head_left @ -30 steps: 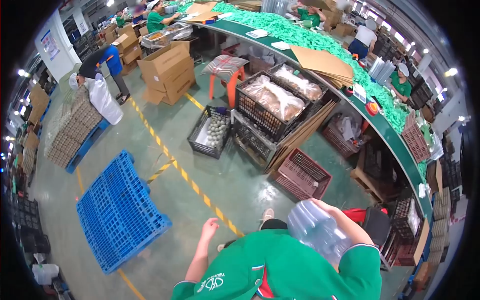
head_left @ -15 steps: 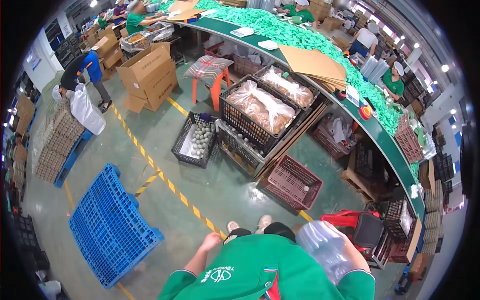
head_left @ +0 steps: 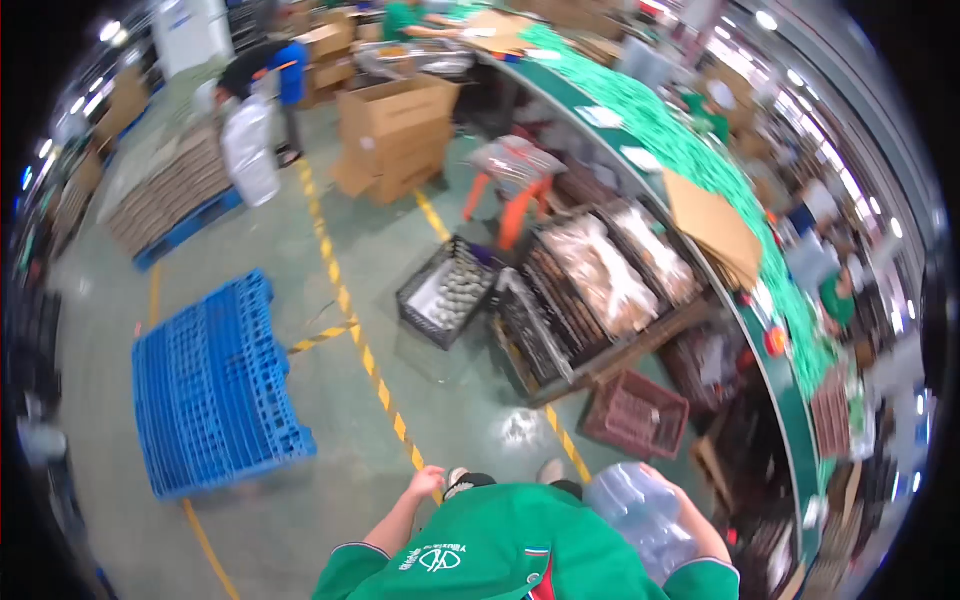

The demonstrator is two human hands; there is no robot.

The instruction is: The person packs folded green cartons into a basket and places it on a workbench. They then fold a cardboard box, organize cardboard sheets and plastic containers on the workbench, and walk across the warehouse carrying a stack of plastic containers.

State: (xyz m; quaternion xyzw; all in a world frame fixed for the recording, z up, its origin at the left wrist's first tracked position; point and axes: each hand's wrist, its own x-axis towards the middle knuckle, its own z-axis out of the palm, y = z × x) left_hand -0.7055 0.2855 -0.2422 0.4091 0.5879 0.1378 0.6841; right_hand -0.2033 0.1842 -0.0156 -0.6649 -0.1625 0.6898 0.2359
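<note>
A stack of clear plastic trays (head_left: pixel 640 515) is held against my right side, under the forearm. My right hand (head_left: pixel 668 484) is closed around its far edge; some of the fingers are hidden by the plastic. On the other side, my left hand (head_left: pixel 428 481) hangs low in front of my body with its fingers curled in, and nothing shows in it. Below that hand are the floor and a yellow-striped line (head_left: pixel 400 428). Nearest to the right hand on the floor is a maroon plastic crate (head_left: pixel 612 422).
Blue pallets (head_left: pixel 205 385) lie at left. Ahead stand a black crate of egg-like round items (head_left: pixel 425 318), bagged goods in crates (head_left: pixel 590 270), a stool (head_left: pixel 515 165) and a carton (head_left: pixel 395 130). A green-topped conveyor (head_left: pixel 748 345) curves along the right. A person (head_left: pixel 290 75) bends over stacked trays (head_left: pixel 180 190).
My view has swung to the right and blurred, and I stand further forward along the striped line. The trays stay under my right arm; my left hand still hangs low.
</note>
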